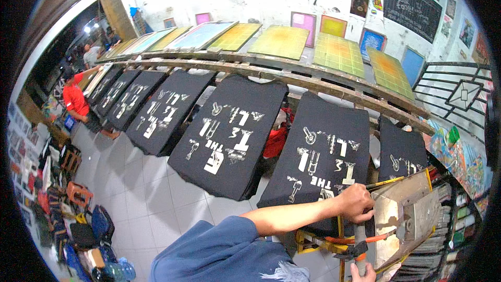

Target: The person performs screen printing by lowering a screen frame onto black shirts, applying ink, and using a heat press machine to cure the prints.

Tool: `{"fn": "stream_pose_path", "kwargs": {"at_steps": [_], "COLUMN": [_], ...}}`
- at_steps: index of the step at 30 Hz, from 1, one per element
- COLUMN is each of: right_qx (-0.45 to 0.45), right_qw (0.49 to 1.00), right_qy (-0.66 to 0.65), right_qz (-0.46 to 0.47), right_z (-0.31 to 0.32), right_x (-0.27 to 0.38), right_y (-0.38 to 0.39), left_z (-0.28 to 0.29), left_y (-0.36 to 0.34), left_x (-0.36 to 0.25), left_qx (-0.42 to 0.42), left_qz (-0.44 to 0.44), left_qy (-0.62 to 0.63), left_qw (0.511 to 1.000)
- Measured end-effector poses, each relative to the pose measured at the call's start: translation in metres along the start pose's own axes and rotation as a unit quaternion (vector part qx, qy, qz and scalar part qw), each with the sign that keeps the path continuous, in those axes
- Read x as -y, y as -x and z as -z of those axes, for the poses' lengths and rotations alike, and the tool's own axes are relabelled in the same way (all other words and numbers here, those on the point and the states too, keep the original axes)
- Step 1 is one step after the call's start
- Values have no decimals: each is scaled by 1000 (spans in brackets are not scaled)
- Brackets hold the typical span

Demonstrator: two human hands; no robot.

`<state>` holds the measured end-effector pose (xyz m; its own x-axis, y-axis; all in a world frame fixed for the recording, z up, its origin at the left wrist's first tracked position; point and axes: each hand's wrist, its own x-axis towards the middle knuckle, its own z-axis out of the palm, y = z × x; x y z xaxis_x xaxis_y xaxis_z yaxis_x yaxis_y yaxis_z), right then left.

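Navy shirt cloth is filling the lower middle, nearest the lens. Beyond it, black printed T-shirts are lying stretched over sloping boards in a long row, curving away to the far left. Above them a wooden rail is running along the rack, and yellow-green printing screens are resting behind it. Red cloth is showing between two of the boards. At the far left a co-worker in a red shirt is standing by the row, while an orange stool is sitting on the tiled floor. A black metal grille is standing at the right.

At the lower right, a yellow-edged metal panel is sitting tilted and partly hiding the rightmost shirt. An orange cable is crossing in front of it.

The left forearm is reaching rightward across the near edge of the closest printed shirt, its hand turning knuckles up. That left hand is curling its fingers around the top of a grey handle beside the panel. Below, the right hand, partly cut off by the lower edge, is pinching the handle's lower end between thumb and fingers.
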<state>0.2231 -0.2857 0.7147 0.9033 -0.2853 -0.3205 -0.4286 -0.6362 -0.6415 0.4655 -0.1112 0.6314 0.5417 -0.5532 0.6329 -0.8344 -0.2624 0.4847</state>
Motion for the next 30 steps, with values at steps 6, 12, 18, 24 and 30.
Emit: {"fn": "stream_pose_path", "kwargs": {"at_steps": [6, 12, 18, 24, 30], "right_qx": [-12, -40, -52, -47, -90], "right_qw": [993, 988, 970, 975, 975], "right_qy": [31, 110, 79, 98, 69], "right_qz": [116, 103, 225, 192, 194], "right_z": [0, -11, -13, -12, -10], "right_x": [-16, -24, -30, -38, -33], "right_y": [0, 8, 1, -2, 6], "left_z": [11, 22, 21, 22, 25], "left_y": [2, 0, -1, -9, -8], "left_x": [-2, -17, -12, -15, -22], "left_qx": [68, 40, 46, 103, 96], "left_qz": [77, 100, 94, 136, 145], "left_qy": [-47, -99, -146, -154, -164], "left_qw": [994, 989, 984, 973, 971]}}
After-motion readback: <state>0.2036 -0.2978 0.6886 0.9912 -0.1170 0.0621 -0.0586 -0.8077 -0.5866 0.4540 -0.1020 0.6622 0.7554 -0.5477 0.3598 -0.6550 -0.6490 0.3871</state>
